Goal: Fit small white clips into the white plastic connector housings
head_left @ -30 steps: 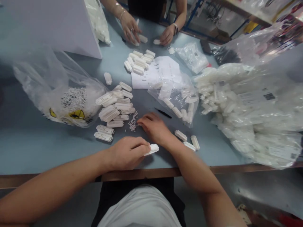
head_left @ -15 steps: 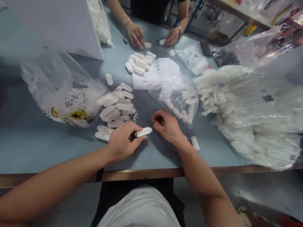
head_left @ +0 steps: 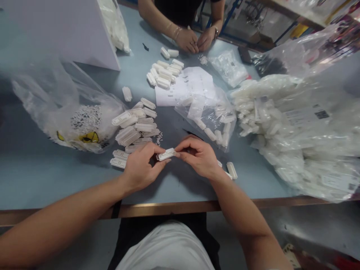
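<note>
A white connector housing (head_left: 166, 154) with rows of small holes is pinched between the thumb and fingers of my left hand (head_left: 142, 165). The fingertips of my right hand (head_left: 197, 154) are pressed together at the housing's right end; anything small between them is hidden. Left of the hands lies a pile of similar white housings (head_left: 129, 135), two of them side by side next to my left wrist. Tiny white pieces (head_left: 159, 138) are scattered just beyond my left fingers. A dark thin tool (head_left: 192, 134) lies partly behind my right hand. A few housings (head_left: 232, 170) rest right of my right wrist.
Clear bags stand around: one with tiny white pieces (head_left: 86, 118) at left, one with housings (head_left: 209, 133) on a paper sheet (head_left: 168, 97), and a large stuffed bag (head_left: 303, 131) at right. Across the table, a co-worker's hands (head_left: 197, 40) meet near another housing pile (head_left: 164, 73).
My right hand has come left to the end of the housing in my left hand. Across the table, the co-worker's hands have come together, leaving two housings beside them.
</note>
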### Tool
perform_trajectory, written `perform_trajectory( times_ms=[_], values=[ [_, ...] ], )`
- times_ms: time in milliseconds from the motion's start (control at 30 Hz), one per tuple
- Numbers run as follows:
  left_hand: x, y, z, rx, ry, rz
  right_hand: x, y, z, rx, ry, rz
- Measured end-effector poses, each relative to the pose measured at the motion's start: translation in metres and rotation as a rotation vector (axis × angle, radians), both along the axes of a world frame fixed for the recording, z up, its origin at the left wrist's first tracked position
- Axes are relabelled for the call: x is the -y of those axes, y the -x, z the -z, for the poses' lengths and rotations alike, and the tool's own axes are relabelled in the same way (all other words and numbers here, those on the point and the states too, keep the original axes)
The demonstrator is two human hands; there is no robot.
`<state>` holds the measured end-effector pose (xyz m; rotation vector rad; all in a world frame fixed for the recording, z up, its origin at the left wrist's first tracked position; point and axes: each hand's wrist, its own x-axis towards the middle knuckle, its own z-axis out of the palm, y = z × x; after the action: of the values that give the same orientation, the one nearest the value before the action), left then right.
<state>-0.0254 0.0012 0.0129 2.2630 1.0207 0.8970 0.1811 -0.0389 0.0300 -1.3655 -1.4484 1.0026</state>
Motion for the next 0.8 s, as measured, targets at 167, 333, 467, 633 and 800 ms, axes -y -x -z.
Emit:
perform_trajectory(
  times_ms=[167, 333, 467, 633, 800],
  values=[
    [0.0007, 0.0016, 0.0022, -0.006, -0.016, 0.037, -0.0005, 0.0034, 0.0004, -0.039, 0.066, -0.007],
    [0.0025, 0.0018, 0.0039, -0.001, -0.047, 0.045, 0.0004, 0.0033, 0.0005, -0.034, 0.066, -0.016],
    [0.0037, 0.0020, 0.0035, -0.011, -0.058, 0.049, 0.0008, 0.0021, 0.0032, -0.045, 0.063, -0.038],
    [0.0049, 0.0021, 0.0047, -0.024, -0.094, 0.066, -0.0004, -0.0008, 0.0055, -0.055, 0.080, -0.079],
    [0.0061, 0.0028, 0.0092, 0.036, -0.179, 0.129, -0.0028, -0.0032, 0.0039, -0.223, 0.238, -0.144]
  ],
)
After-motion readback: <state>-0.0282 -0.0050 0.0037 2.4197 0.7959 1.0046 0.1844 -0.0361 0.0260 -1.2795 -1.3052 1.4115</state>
